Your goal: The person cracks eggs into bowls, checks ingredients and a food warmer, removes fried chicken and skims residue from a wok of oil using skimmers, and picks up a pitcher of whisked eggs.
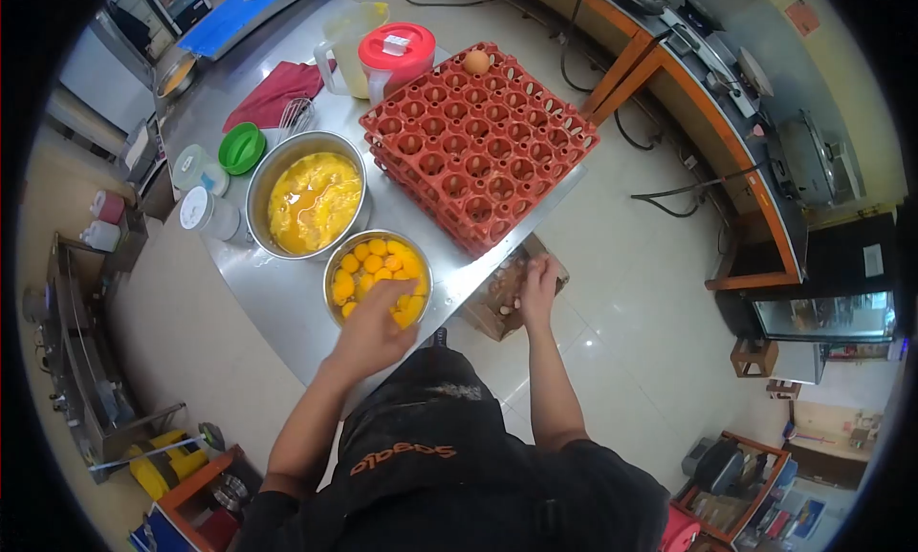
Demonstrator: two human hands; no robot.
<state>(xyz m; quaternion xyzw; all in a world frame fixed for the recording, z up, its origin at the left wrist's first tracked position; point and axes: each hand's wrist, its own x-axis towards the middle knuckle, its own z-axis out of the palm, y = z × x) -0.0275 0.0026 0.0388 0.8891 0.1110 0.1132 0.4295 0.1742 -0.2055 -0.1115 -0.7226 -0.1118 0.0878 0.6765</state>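
Observation:
My left hand (376, 324) is over the near edge of a small steel bowl (330, 289) full of whole egg yolks (368, 263). Its index finger and thumb are apart, with yolks showing between them and nothing visible held. Off the table's edge, my right hand (540, 286) hangs above a cardboard box (495, 321) with eggshells in it. The right fingers are extended and I see nothing in them. A single brown egg (476, 62) sits at the far corner of the stacked red egg trays (478, 151).
Beside the small bowl stands a larger steel pot (251, 203) of broken-up egg. A whisk (297, 117), green bowl (242, 148), lidded white tubs (198, 208), maroon cloth (274, 95) and red-lidded jug (397, 50) share the steel table (277, 299). Cables (660, 196) run along the floor at right.

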